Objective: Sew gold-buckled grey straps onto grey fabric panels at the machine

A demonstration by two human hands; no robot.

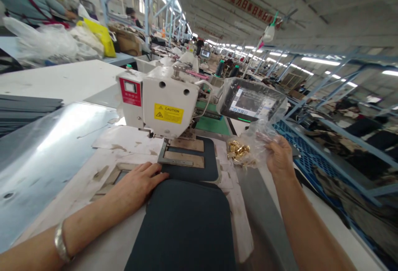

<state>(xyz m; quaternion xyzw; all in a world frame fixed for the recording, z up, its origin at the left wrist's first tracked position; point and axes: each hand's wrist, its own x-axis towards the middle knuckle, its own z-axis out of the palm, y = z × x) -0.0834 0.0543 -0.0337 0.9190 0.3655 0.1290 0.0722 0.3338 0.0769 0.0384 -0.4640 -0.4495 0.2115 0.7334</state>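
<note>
My left hand lies with fingers stretched out at the left edge of a dark panel, which sits under the metal clamp frame of a white sewing machine. A larger dark piece with rounded corners lies in front, overlapping toward me. At the right, my right hand is closed on the gathered top of a clear plastic bag. Gold-coloured metal pieces show at the bag's lower left.
A touch screen wrapped in plastic stands behind the bag. Stacked dark panels lie at the far left, on the metal-topped table. Plastic bags are heaped behind it, near another person. A blue mesh rack runs along the right.
</note>
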